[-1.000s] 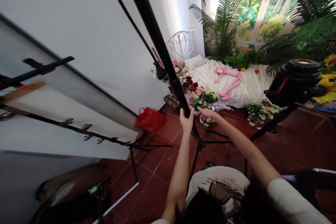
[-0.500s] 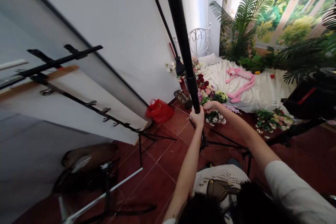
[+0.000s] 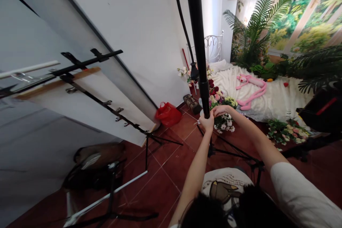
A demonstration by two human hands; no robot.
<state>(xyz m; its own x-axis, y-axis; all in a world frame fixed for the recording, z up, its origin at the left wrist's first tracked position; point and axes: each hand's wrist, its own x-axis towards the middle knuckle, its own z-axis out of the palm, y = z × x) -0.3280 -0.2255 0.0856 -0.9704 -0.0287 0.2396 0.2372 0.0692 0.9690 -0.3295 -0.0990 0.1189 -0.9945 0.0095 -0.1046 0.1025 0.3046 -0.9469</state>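
Observation:
A tall black light stand (image 3: 199, 35) rises in front of me, leaning slightly toward the upper left. My left hand (image 3: 207, 122) is wrapped around its pole, just under a thicker joint. Right beside it, my right hand (image 3: 221, 110) presses its fingers together against the side of the pole; what they pinch there is hidden. A black cable (image 3: 181, 14) hangs along the pole and ends in a dark plug (image 3: 194, 71). Below my hands, the stand's legs (image 3: 232, 154) spread over the red tiles.
At left is a backdrop frame (image 3: 93, 91) with clips and a white sheet. A red bag (image 3: 169, 114) and a rolled bundle (image 3: 191, 103) lie by the wall. Flowers (image 3: 224, 123) and a white-draped bed (image 3: 278, 96) with a pink plush toy (image 3: 255, 81) are beyond. Dark equipment (image 3: 320, 110) stands at right.
The view has shifted, so the whole scene sits a little farther right and lower. Both hands stay at the pole, with the right hand's fingers slightly closer to the left hand.

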